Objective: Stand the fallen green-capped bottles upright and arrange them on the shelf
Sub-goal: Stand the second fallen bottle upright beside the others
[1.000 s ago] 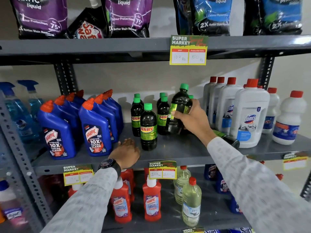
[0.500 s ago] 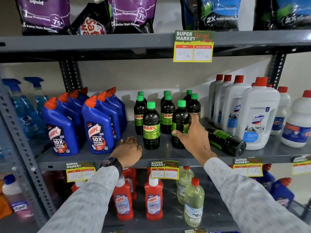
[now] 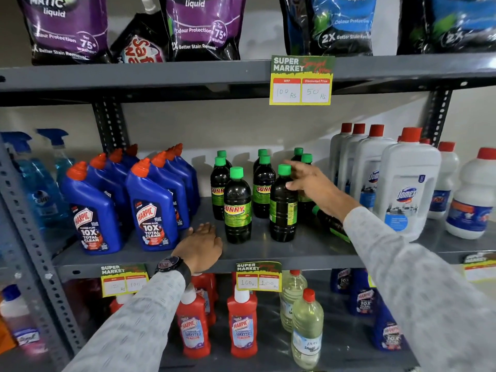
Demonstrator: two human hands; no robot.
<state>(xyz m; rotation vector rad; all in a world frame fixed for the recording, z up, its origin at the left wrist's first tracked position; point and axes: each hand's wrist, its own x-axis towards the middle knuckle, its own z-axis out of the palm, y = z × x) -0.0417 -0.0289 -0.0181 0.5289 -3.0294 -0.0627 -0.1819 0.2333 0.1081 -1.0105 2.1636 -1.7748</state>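
Several dark green-capped bottles stand upright in rows on the middle grey shelf point(image 3: 308, 251). The front two are the labelled one point(image 3: 237, 208) and the one to its right point(image 3: 283, 205). One more green-capped bottle point(image 3: 331, 224) lies on its side behind my right forearm, mostly hidden. My right hand point(image 3: 312, 185) hovers with fingers spread beside the cap and shoulder of the front right bottle, holding nothing. My left hand point(image 3: 200, 247) rests flat on the shelf's front edge, left of the front bottles.
Blue Harpic bottles point(image 3: 153, 208) crowd the left of the shelf. White Domex bottles point(image 3: 405, 183) stand on the right. Detergent pouches fill the shelf above. Red bottles point(image 3: 241, 326) and clear bottles point(image 3: 306, 328) sit on the shelf below.
My right hand set the bottle it held upright in the front row, let go and lifted away to the right. My left hand stayed on the shelf edge.
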